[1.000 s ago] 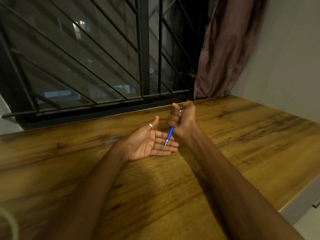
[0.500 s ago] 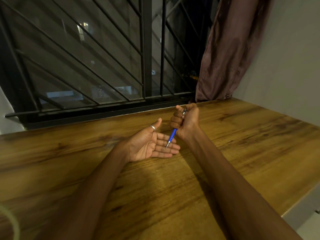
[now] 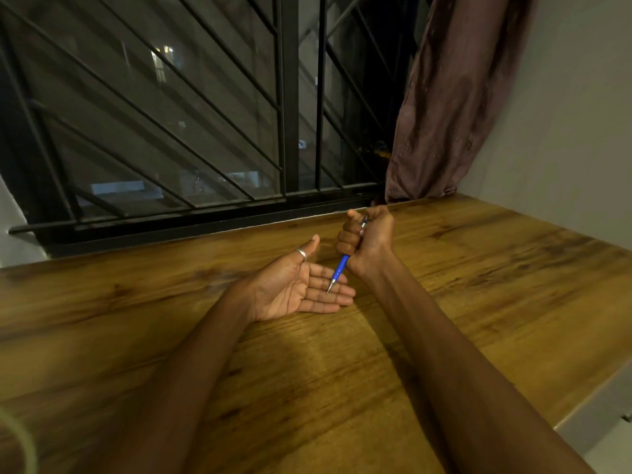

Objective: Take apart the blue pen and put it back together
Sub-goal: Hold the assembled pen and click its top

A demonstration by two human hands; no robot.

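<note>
My right hand point(image 3: 367, 236) grips the blue pen point(image 3: 339, 269) in a fist above the wooden table. The pen points down and to the left, and its silver tip hangs just over the fingers of my left hand. The pen's silver top end pokes out above my right fist; most of its barrel is hidden inside the fist. My left hand point(image 3: 301, 285) lies palm up on the table with its fingers straight, holding nothing. A ring sits on its thumb.
The wooden table point(image 3: 478, 285) runs to a barred window point(image 3: 205, 131) at the back. A brownish curtain point(image 3: 455, 97) hangs at the back right beside a grey wall. The table's right edge falls away at the lower right.
Both hands stay in the same pose, with the pen tip still over my left fingers. The camera has shifted slightly.
</note>
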